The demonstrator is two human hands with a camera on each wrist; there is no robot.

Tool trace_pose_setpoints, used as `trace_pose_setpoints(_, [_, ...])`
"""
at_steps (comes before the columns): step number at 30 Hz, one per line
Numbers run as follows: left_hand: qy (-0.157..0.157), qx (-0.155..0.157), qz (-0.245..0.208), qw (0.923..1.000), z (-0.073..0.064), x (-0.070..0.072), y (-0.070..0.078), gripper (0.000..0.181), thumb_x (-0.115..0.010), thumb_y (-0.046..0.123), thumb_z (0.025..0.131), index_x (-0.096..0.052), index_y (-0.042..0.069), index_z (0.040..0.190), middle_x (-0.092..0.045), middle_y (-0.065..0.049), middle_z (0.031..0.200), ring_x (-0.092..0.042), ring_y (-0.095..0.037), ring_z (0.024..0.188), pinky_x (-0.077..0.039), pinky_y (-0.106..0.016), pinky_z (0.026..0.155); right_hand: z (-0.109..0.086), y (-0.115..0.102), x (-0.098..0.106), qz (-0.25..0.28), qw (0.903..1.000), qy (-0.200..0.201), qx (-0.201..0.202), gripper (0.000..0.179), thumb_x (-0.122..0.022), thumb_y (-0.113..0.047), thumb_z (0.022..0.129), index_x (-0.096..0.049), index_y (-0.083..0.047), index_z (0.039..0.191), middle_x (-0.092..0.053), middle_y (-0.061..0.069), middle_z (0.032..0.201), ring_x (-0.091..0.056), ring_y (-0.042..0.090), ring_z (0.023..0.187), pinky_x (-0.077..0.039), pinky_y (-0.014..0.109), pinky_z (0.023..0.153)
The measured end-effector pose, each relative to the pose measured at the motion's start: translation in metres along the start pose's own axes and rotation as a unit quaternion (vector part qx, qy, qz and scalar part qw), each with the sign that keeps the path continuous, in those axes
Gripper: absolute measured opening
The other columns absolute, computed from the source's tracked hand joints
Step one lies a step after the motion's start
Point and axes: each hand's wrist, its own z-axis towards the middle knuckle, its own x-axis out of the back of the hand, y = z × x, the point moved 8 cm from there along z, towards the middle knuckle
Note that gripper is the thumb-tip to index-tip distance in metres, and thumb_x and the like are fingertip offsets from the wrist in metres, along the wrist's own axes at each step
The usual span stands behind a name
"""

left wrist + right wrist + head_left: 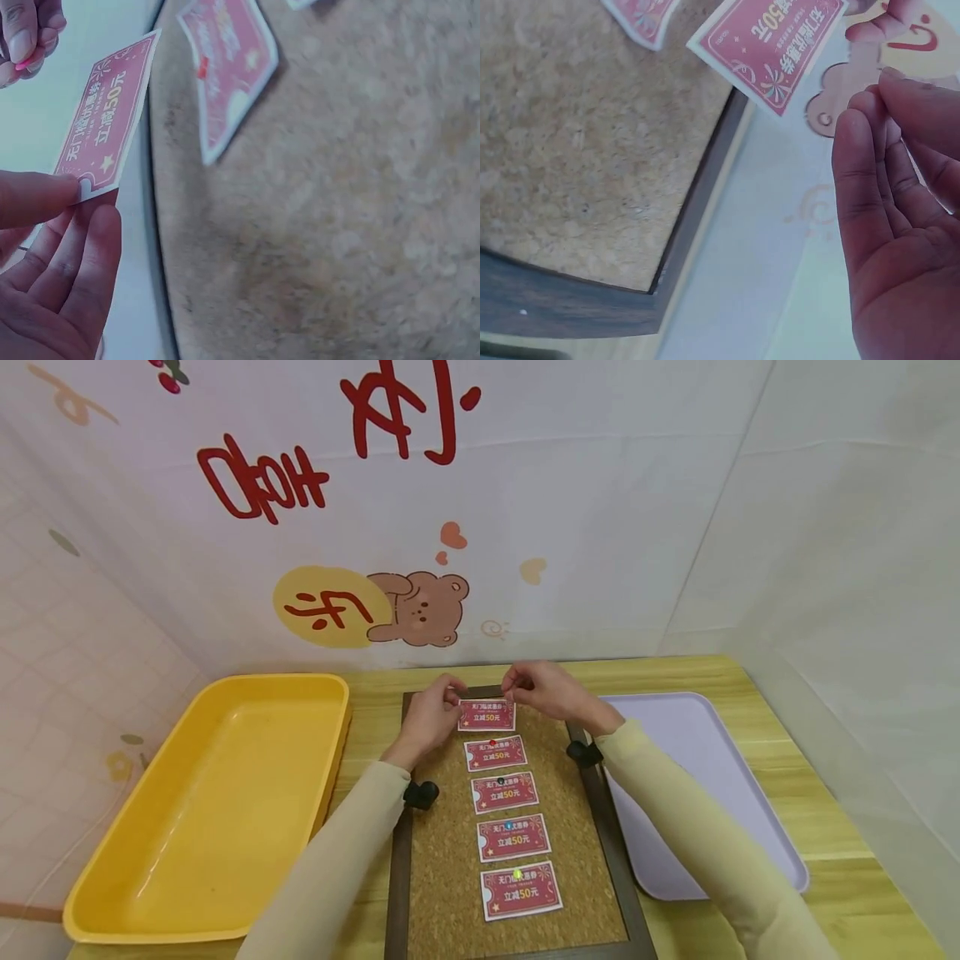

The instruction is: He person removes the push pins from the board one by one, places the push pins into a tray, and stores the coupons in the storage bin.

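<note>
On the worktop [367,743], a corkboard [577,827] runs away from the person. The nearest coupon [521,902] has a yellow pin [517,874] near its top edge; beyond it lie coupons with a blue pin [508,826], a dark pin [501,781] and a red pin [492,743]. The last coupon [487,718] is at the board's far end, seemingly lifted off the cork. The left hand [431,718] has its grip pinched on the left end; the right hand [551,691] pinches a pink pin [24,65] near the right end. The step looks like placing this fifth coupon; the next move probably calls for lining it up, holding it flat and pushing the pin through its upper edge. Its long axis lies across the board, print upright to the person, starred end left.
</note>
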Motion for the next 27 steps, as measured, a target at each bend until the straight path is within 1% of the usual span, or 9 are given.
trace_pose_setpoints(3, [0.007, 0.004, -0.013, 0.9999, -0.003, 0.005, 0.005, 0.028, -0.066, 0.004, 0.098, -0.063, 0.004, 0.126, -0.067, -0.011, 0.104, -0.067, -0.025, 0.095, -0.055, -0.039, 0.081, -0.005, -0.008, 0.004, -0.007, 0.9997, 0.009, 0.023, 0.013, -0.065, -0.011, 0.103, -0.070, 0.000, 0.108, -0.073, 0.010, 0.097, -0.067, 0.023, 0.086, -0.050, 0.035, 0.074])
trace_pose_setpoints(6, [0.015, 0.002, -0.017, 0.9998, -0.006, 0.009, 0.011, 0.022, -0.068, 0.006, 0.098, -0.067, 0.002, 0.120, -0.068, -0.012, 0.104, -0.067, -0.025, 0.096, -0.056, -0.040, 0.085, -0.010, -0.014, 0.007, -0.006, 0.9990, 0.017, 0.040, 0.012, -0.065, -0.011, 0.103, -0.070, -0.001, 0.107, -0.073, 0.009, 0.095, -0.065, 0.022, 0.083, -0.049, 0.034, 0.073])
trace_pose_setpoints(11, [0.022, -0.017, -0.017, 0.9995, -0.012, 0.015, 0.022, 0.013, -0.069, 0.009, 0.099, -0.071, 0.003, 0.110, -0.070, -0.010, 0.099, -0.067, -0.023, 0.090, -0.056, -0.039, 0.082, -0.019, -0.024, 0.011, 0.000, 0.9983, 0.024, 0.053, 0.010, -0.065, -0.012, 0.103, -0.071, -0.004, 0.106, -0.072, 0.008, 0.093, -0.063, 0.023, 0.079, -0.048, 0.035, 0.071])
trace_pose_setpoints(14, [0.026, -0.028, -0.021, 0.9991, -0.018, 0.020, 0.030, 0.011, -0.069, 0.012, 0.100, -0.073, 0.005, 0.108, -0.071, -0.008, 0.098, -0.067, -0.021, 0.088, -0.056, -0.038, 0.079, -0.025, -0.029, 0.013, 0.001, 0.9980, 0.027, 0.057, 0.010, -0.065, -0.013, 0.103, -0.071, -0.005, 0.106, -0.072, 0.007, 0.092, -0.062, 0.019, 0.077, -0.049, 0.036, 0.072])
trace_pose_setpoints(21, [0.042, -0.046, -0.036, 0.9974, -0.032, 0.036, 0.043, 0.009, -0.068, 0.012, 0.100, -0.073, 0.008, 0.106, -0.072, -0.006, 0.101, -0.068, -0.021, 0.091, -0.056, -0.039, 0.078, -0.039, -0.042, 0.021, 0.009, 0.9965, 0.046, 0.070, 0.007, -0.067, -0.012, 0.102, -0.071, -0.007, 0.104, -0.072, 0.004, 0.095, -0.064, 0.018, 0.083, -0.052, 0.038, 0.078])
trace_pose_setpoints(24, [0.041, -0.046, -0.044, 0.9971, -0.037, 0.042, 0.048, 0.010, -0.069, 0.014, 0.101, -0.074, 0.009, 0.106, -0.072, -0.005, 0.101, -0.068, -0.022, 0.090, -0.057, -0.039, 0.078, -0.047, -0.044, 0.027, 0.005, 0.9957, 0.057, 0.072, 0.007, -0.067, -0.013, 0.102, -0.071, -0.007, 0.104, -0.072, 0.003, 0.097, -0.064, 0.017, 0.086, -0.052, 0.038, 0.079])
trace_pose_setpoints(27, [0.038, -0.044, -0.047, 0.9972, -0.042, 0.047, 0.052, 0.011, -0.069, 0.015, 0.101, -0.076, 0.008, 0.107, -0.073, -0.005, 0.102, -0.067, -0.022, 0.089, -0.056, -0.037, 0.079, -0.056, -0.043, 0.032, 0.002, 0.9953, 0.066, 0.071, 0.007, -0.067, -0.012, 0.102, -0.072, -0.008, 0.105, -0.072, 0.001, 0.098, -0.064, 0.018, 0.086, -0.052, 0.036, 0.078])
